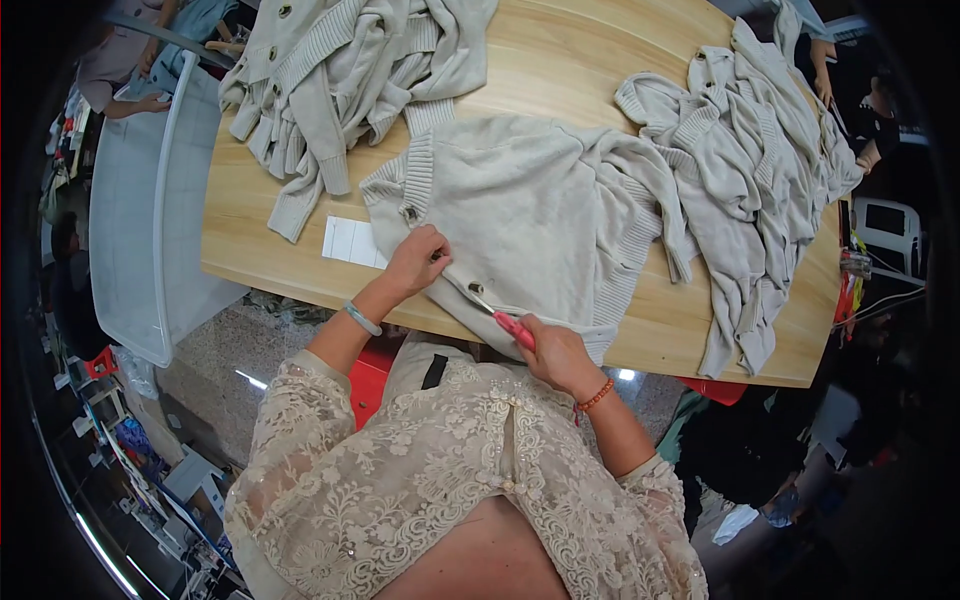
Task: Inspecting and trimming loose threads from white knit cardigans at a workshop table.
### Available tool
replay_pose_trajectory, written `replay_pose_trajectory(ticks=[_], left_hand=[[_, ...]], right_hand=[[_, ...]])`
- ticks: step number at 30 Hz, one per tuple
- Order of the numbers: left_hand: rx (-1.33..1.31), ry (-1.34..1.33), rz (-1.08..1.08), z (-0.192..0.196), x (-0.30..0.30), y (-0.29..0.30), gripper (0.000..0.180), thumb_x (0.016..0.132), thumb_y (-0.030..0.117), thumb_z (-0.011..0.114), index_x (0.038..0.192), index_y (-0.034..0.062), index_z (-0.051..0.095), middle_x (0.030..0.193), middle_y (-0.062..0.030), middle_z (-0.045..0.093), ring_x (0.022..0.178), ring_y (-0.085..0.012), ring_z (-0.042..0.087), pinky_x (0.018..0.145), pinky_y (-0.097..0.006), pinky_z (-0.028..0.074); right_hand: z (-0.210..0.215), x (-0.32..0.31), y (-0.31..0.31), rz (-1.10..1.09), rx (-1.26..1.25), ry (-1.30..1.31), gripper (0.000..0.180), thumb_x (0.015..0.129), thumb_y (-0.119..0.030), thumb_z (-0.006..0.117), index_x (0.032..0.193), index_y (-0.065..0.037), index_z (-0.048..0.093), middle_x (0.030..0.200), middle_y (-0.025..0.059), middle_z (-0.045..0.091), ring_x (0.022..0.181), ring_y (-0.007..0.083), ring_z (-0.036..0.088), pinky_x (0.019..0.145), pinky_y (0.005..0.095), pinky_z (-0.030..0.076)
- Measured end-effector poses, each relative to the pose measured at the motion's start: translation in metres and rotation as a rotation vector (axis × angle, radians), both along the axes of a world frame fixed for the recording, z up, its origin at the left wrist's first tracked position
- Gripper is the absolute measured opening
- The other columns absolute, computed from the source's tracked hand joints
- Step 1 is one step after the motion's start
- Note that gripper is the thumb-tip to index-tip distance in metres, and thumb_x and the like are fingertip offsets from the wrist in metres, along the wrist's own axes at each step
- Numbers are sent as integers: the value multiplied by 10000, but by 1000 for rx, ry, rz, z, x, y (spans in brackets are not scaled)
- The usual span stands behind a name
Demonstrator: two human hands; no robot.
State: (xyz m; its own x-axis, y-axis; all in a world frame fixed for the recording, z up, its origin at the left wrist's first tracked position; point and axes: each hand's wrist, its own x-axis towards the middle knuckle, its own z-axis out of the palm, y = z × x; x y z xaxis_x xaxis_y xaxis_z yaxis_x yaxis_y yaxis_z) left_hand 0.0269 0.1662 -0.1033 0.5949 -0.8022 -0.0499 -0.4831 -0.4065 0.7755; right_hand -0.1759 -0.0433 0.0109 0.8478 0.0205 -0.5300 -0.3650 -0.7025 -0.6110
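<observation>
A beige knitted cardigan (510, 190) lies spread on the wooden table in front of me, its ribbed button edge towards me. My left hand (420, 262) is closed in a pinch on that edge, beside a dark button partly covered by the fingers. In my right hand (555, 352) is a red-handled tool (514, 328) with a slim metal tip; the fist hides part of its handle. The tip points at a brown button (476, 288) on the same edge and is close to it; whether they touch I cannot tell.
More beige cardigans (340, 80) are heaped at the far left, and another pile (740, 170) lies on the right. A white paper slip (350, 241) is left of my left hand. A translucent plastic bin (130, 220) stands off the table's left side. Other people's hands (140, 104) show beyond.
</observation>
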Motion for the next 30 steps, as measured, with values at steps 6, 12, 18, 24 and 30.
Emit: replay_pose_trajectory(ticks=[6,12,18,24,30], left_hand=[[47,-162,-66,21,-8,-9,269,699,122,757,882,77,565,901,-98,521,861,-303,524,749,-396,426],[82,-243,87,4,-13,-29,309,696,166,772,907,85,562,897,-93,508,856,-303,514,742,-408,425],[27,-334,212,-8,10,-82,255,732,78,705,950,100,575,961,-93,536,915,-306,527,774,-429,440],[118,-479,133,-1,15,-64,281,744,64,678,1012,92,599,1014,-82,563,989,-302,530,802,-433,426],[1,-316,-94,18,-33,-73,376,707,157,751,1038,87,586,1005,-105,528,949,-312,531,801,-419,448]], right_hand=[[-39,-47,-30,-341,-79,-210,430,754,17,584,1175,-27,512,1208,194,554,1014,380,586,805,459,496],[-58,-79,-41,-267,-276,-120,577,733,46,581,1296,-9,466,1133,184,610,991,374,594,828,452,499],[-59,-24,-99,-226,-519,-342,279,769,-1,566,1037,-78,541,899,138,620,857,353,593,674,469,450],[-10,-59,-85,-167,-297,-116,346,785,-12,559,1124,-79,550,921,178,630,898,391,595,772,480,472],[7,-96,-40,-132,-45,-27,283,824,-157,639,1087,-72,575,923,202,646,869,383,618,757,471,489]])
